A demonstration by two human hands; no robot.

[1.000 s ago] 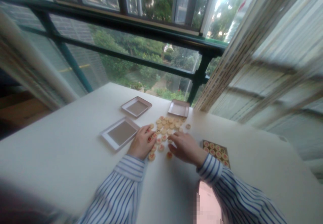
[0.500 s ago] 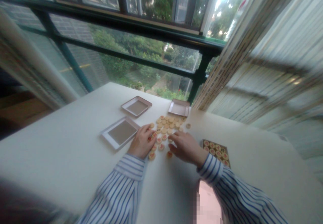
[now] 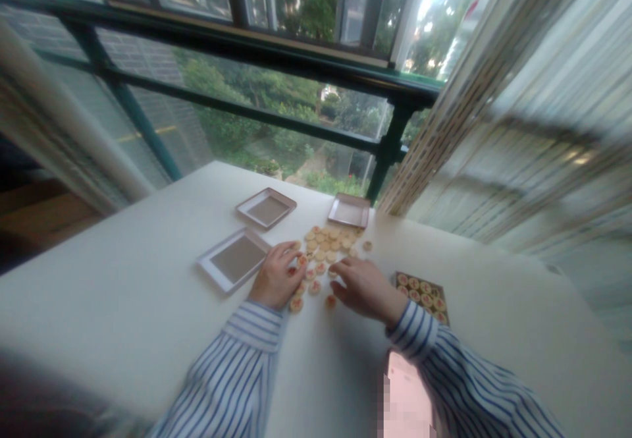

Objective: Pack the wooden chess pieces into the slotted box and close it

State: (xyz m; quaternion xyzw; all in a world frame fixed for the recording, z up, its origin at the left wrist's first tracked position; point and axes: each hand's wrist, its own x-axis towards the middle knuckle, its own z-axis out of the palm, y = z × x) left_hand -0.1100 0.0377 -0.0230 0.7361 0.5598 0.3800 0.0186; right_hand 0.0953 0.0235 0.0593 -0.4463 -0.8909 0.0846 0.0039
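Observation:
Round wooden xiangqi pieces [image 3: 320,255] lie in a loose cluster on the white table, some with red characters and others plain side up. My left hand [image 3: 276,276] is at the cluster's left edge, thumb and fingers closed around a red-marked xiangqi piece [image 3: 301,261]. Facing it from the right, my right hand [image 3: 364,288] has its fingertips over a partly covered piece, thumb apart from the fingers. Red-marked pieces lie between the hands, one piece [image 3: 330,301] just below my right thumb. To the right, a tray [image 3: 397,280] holds rows of pieces, partly behind my right sleeve.
Left of the cluster are a picture-frame-like shallow tray [image 3: 207,265] and another tray [image 3: 247,209] behind it. A third shallow tray [image 3: 349,211] is at the table's far edge. A pink-screened phone [image 3: 407,392] lies by my right forearm. Railing [image 3: 247,102] and window stand beyond.
My left fingers have shifted slightly around the red-marked piece. My right hand and the cluster stay nearly the same.

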